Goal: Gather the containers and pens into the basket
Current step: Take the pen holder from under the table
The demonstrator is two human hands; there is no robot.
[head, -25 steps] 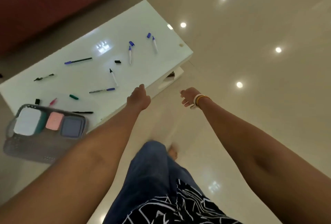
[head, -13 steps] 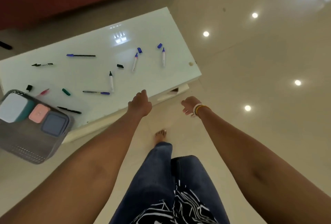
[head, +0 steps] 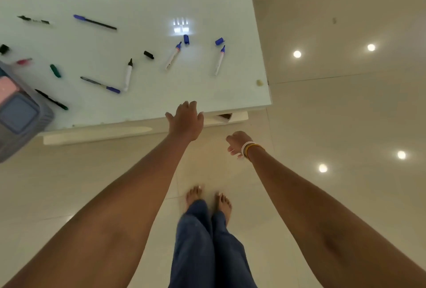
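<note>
Now the left hand (head: pixel 185 121) has reached the table (head: pixel 207 94) edge, fingers spread, holding nothing. Right hand (head: pixel 237 146) hangs loosely curled, empty. Far left, the basket (head: pixel 34 121) holds lidded containers (head: pixel 17 112).

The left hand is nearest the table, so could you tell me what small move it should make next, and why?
Probably reach the left hand forward to the uncapped blue-tipped marker. That hand is open and holds nothing at the table's near edge, and the pens are not yet in the basket.
</note>
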